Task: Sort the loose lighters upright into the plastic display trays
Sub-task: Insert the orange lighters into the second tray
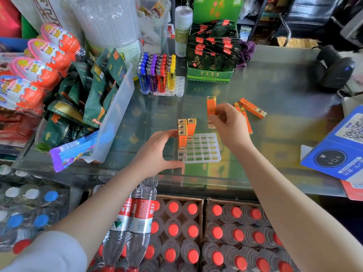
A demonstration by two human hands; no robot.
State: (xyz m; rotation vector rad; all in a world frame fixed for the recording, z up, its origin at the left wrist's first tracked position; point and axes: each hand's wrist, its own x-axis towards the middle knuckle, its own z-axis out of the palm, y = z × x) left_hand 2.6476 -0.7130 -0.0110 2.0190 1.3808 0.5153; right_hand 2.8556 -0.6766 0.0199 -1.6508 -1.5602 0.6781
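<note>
Clear grid tray [204,152] sits near the bench's [275,81] front edge, about mid-width. Four orange lighters [182,137] stand upright in its far-left cells: three in the left column, one beside the back one. Rest of the cells show bare.

Left hand [157,152] is at the tray's left side, fingers curled onto the standing lighters, thumb along the tray's front-left corner. Fingertip contact is partly hidden behind the lighters.

Right hand [227,124] hangs above and right of the tray, pinching one orange lighter [211,107] upright, gold cap up. The lighter's lower end is hidden by the fingers; a pale blur under the hand can't be made out.

Loose orange lighters [252,107] lie flat on the glass behind the right hand, toward the right; the hand covers part of them, so count is unclear.

Second tray [177,87] further back holds blue, purple, red and yellow lighters [157,75] upright in rows, right-hand cells unfilled.

Around: green box of tea sachets [212,59] at back centre, barcode scanner [334,69] at back right, blue QR payment stand [341,146] cut off at the right edge, clear bin of snack packs [92,91] on the left. Crates of red-capped water bottles [216,232] below the front edge.
</note>
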